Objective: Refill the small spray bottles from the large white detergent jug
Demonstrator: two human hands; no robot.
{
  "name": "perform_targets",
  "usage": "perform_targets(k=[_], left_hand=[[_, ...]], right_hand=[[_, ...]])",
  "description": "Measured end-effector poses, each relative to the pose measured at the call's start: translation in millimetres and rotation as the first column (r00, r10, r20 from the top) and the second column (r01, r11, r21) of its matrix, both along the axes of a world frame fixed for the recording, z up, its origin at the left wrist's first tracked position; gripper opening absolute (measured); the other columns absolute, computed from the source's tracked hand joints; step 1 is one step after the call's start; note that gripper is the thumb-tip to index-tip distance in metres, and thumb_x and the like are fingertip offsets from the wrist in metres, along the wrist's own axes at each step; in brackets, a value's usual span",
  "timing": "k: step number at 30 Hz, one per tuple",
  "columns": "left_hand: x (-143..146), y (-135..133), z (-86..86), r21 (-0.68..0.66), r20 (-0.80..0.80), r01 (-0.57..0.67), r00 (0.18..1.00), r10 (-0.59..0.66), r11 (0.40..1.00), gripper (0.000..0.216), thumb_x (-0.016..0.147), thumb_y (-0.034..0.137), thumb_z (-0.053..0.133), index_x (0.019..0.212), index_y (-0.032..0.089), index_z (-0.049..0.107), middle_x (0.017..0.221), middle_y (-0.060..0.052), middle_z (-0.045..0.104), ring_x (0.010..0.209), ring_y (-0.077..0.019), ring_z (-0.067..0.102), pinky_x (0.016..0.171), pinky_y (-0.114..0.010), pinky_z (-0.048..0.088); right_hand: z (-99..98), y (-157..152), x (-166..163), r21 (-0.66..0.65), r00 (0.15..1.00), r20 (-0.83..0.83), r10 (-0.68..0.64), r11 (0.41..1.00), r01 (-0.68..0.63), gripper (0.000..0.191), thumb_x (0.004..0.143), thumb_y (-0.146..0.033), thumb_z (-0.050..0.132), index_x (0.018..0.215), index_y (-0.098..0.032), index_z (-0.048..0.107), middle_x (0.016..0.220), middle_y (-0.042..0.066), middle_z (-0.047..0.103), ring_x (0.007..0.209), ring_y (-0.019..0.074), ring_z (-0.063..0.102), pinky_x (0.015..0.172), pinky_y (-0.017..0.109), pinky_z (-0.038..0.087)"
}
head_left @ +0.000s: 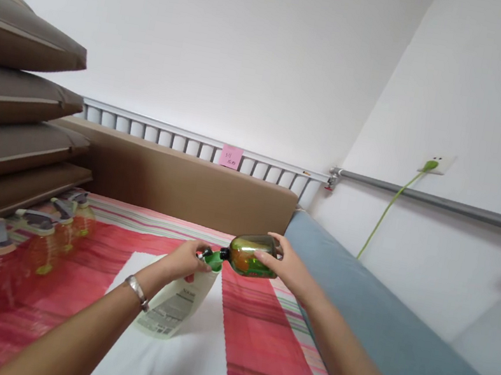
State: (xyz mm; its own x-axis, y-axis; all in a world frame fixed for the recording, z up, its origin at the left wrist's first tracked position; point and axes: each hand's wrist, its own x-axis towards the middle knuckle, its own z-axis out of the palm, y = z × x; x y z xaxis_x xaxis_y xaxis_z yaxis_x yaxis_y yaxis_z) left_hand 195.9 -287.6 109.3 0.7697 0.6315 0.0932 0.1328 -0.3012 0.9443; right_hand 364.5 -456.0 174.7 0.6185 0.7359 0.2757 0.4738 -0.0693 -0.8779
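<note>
Well to the left of the left hand [186, 260], a stack of brown cushions [19, 95] is rising, and nearer that hand clear handled bottles [44, 251] are standing on a red striped cloth [250, 323]. The left hand is gripping the top of a pale container [181, 304] beside its green mouth [214, 263]; a small dark item [206, 252] is showing at the fingertips, too unclear to name. Below this hand, the container is tilting rightward on a white cloth [195, 359]. Just right of the left hand, a green glass bottle [251, 262] is lying almost level, its black neck pointing at the green mouth; whether they are touching, I cannot tell. The right hand [288, 262] is holding this bottle, its fingers and thumb curling round the base end. Farther right of that hand, a blue-grey bolster [376, 326] is stretching away.
</note>
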Motion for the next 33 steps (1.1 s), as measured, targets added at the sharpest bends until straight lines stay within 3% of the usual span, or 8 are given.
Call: perform_targets(k=[8, 14, 21, 26, 33], left_hand=[[0, -3, 4.3, 0.019, -0.040, 0.018, 0.999, -0.017, 1.000, 0.039, 0.059, 0.017, 0.067, 0.098, 0.014, 0.061, 0.067, 0.001, 0.059, 0.035, -0.0070, 0.047, 0.032, -0.018, 0.035], [1, -2, 2.7, 0.020, -0.059, 0.026, 0.998, -0.025, 0.999, 0.044, 0.060, 0.016, 0.065, 0.103, 0.013, 0.059, 0.071, -0.001, 0.061, 0.038, -0.0074, 0.048, 0.034, -0.018, 0.037], [-2, 0, -0.8, 0.016, -0.015, 0.038, 0.999, -0.038, 0.999, 0.040, 0.058, 0.017, 0.066, 0.098, 0.013, 0.062, 0.078, -0.003, 0.063, 0.045, -0.0090, 0.051, 0.035, -0.018, 0.039], [-4, 2, -4.2, -0.001, 0.028, 0.046, 0.999, -0.046, 0.999, 0.044, 0.058, 0.018, 0.068, 0.101, 0.015, 0.061, 0.083, -0.004, 0.064, 0.043, -0.0085, 0.051, 0.035, -0.019, 0.039], [-19, 11, -3.3, -0.020, 0.068, 0.049, 0.997, -0.048, 0.999, 0.038, 0.059, 0.016, 0.065, 0.097, 0.015, 0.063, 0.069, 0.001, 0.061, 0.040, -0.0078, 0.049, 0.034, -0.018, 0.039]], right_hand=[[16.6, 6, -5, -0.154, 0.945, 0.326, -0.016, 0.986, 0.070, 0.078, 0.055, -0.055, 0.072, 0.121, -0.022, 0.048, 0.110, 0.011, 0.060, 0.097, 0.0281, 0.056, 0.082, 0.040, 0.041], [39.0, 13, -21, -0.302, 0.811, 0.578, 0.088, 0.947, 0.113, 0.078, 0.059, -0.062, 0.064, 0.124, -0.024, 0.043, 0.110, 0.009, 0.059, 0.094, 0.0254, 0.057, 0.080, 0.036, 0.042], [57.0, 26, -41, -0.376, 0.671, 0.721, 0.174, 0.912, 0.167, 0.084, 0.058, -0.064, 0.063, 0.129, -0.027, 0.040, 0.108, 0.011, 0.057, 0.096, 0.0285, 0.054, 0.080, 0.038, 0.042], [63.4, 34, -54, -0.412, 0.546, 0.783, 0.297, 0.906, 0.098, 0.082, 0.058, -0.055, 0.067, 0.130, -0.028, 0.041, 0.108, 0.010, 0.056, 0.096, 0.0285, 0.051, 0.081, 0.038, 0.041], [67.3, 43, -72, -0.412, 0.393, 0.829, 0.398, 0.910, -0.052, 0.083, 0.056, -0.047, 0.071, 0.131, -0.030, 0.039, 0.116, 0.008, 0.051, 0.099, 0.0277, 0.046, 0.083, 0.038, 0.039]])
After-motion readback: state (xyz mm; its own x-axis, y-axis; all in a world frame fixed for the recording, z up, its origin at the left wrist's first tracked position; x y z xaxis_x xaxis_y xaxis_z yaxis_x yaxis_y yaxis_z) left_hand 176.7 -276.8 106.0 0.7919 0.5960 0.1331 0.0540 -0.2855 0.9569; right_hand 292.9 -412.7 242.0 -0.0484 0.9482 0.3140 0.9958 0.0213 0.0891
